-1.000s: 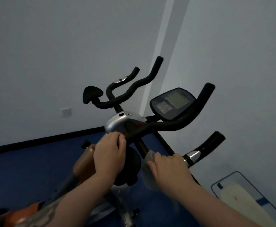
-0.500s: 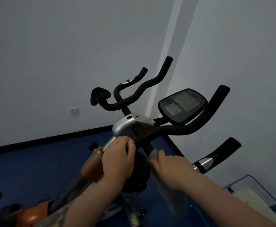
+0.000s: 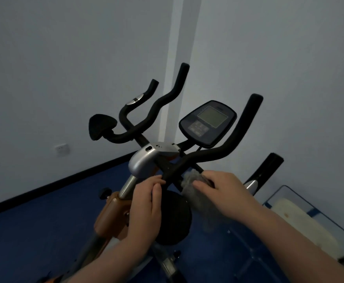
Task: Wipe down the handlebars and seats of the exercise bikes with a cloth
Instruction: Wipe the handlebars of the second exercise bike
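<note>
Right hand point(image 3: 222, 190), gripping the grey cloth point(image 3: 189, 180), has slid inward along the handlebar point(image 3: 218, 152); left hand point(image 3: 146, 199) grips the stem. Loose cloth may slip off.

Handlebars point(image 3: 224, 152) black foam. Console point(image 3: 206, 123) dark navy, grey-green screen. Stem housing point(image 3: 144, 162) silver. Frame cover point(image 3: 111, 215) orange-brown. Round pad point(image 3: 173, 217) black. Cloth point(image 3: 191, 182) grey, fuzzy. Floor point(image 3: 34, 221) deep blue, black skirting point(image 3: 65, 180). Walls point(image 3: 65, 58) pale grey-blue, white socket point(image 3: 62, 150). Mat point(image 3: 301, 223) at right cream, blue border.
</note>
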Available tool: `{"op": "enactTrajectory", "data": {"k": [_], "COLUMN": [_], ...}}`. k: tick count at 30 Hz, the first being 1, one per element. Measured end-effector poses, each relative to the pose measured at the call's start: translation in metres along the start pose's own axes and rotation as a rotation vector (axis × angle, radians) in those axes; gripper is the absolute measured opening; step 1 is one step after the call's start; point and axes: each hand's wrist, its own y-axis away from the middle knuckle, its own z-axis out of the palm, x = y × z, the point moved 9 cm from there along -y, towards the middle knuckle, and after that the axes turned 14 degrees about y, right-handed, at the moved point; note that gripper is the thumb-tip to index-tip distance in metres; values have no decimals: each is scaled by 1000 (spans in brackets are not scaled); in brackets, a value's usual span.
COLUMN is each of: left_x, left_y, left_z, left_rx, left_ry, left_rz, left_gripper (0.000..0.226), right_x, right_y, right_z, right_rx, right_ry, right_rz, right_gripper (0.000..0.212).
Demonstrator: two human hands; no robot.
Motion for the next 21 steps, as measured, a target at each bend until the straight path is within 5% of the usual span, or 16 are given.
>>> {"op": "enactTrajectory", "data": {"k": [4, 8, 11, 17, 21], "left_x": [-14, -24, -25, -10, -12], "left_y": [8, 10, 8, -11, -9], "left_z": [0, 4, 2, 3, 5], "left_rx": [-66, -136, -146, -172, -150], "left_ry": [277, 358, 317, 241, 211], "left_rz": [-111, -161, -144, -64, -74], "left_gripper": [46, 51, 49, 39, 35], "right_x": [-45, -42, -41, -59, -47], "right_y": [12, 42, 47, 7, 43], "right_z": [0, 30, 38, 44, 53], "right_rx": [60, 121, 97, -1, 0], "right_ry": [-134, -503, -384, -174, -285], "right_rz": [-14, 250, 298, 222, 336], "right_gripper": [41, 40, 11, 14, 14]}}
